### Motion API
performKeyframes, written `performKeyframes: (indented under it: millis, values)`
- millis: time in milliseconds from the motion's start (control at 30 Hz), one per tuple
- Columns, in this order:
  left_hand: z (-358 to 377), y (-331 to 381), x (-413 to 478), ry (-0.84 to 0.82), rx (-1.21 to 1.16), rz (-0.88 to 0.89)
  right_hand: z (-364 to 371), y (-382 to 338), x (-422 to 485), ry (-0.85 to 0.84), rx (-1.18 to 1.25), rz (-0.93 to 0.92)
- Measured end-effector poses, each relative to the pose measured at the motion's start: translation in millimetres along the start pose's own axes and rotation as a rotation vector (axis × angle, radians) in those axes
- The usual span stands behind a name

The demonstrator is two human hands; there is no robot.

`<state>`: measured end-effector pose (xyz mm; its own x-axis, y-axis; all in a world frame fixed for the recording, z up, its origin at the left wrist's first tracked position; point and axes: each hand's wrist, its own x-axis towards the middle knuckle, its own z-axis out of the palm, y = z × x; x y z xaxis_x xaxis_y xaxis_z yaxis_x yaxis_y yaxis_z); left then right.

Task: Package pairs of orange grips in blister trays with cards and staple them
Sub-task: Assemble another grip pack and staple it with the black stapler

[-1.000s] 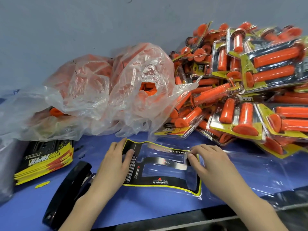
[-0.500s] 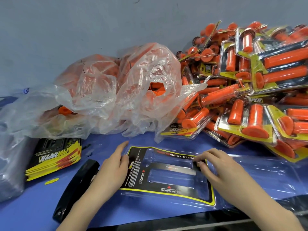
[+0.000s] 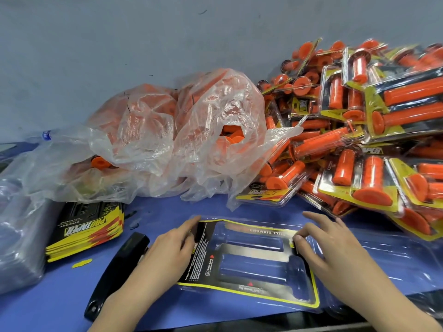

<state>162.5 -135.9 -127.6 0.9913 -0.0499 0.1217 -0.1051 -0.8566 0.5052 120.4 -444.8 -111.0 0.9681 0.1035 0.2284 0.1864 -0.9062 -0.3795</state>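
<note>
A clear blister tray with a black and yellow card [image 3: 249, 256] lies flat on the blue table in front of me, its two grip hollows empty. My left hand [image 3: 167, 250] rests on the tray's left edge with fingers nearly straight. My right hand [image 3: 328, 248] presses the tray's right end with bent fingertips, index finger stretched out. Loose orange grips [image 3: 230, 137] show through the opening of a crumpled clear plastic bag behind the tray. A black stapler [image 3: 119, 271] lies to the left of my left hand.
A pile of finished yellow-carded packs with orange grips [image 3: 359, 144] fills the right side. A stack of black and yellow cards [image 3: 88, 228] sits at left, beside clear plastic wrap [image 3: 19, 236]. More clear trays [image 3: 395, 257] lie at right. A grey wall stands behind.
Both hands stay on the tray with the card; the right index finger has lifted and stretched out. The view has shifted slightly, so everything sits further right in frame.
</note>
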Motion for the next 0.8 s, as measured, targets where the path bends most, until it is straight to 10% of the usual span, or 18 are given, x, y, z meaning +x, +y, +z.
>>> performKeyframes:
  millis: [467,600,800]
  values:
    - [-12,13,-1,0.172,-0.176,-0.002,5,7,9,-0.031,-0.082,0.087]
    - [-23,53,-27,0.476,0.048,0.408,5,8,8,-0.042,-0.075,0.091]
    - [38,111,-70,0.194,0.249,0.998,3,6,6,-0.007,-0.081,0.069]
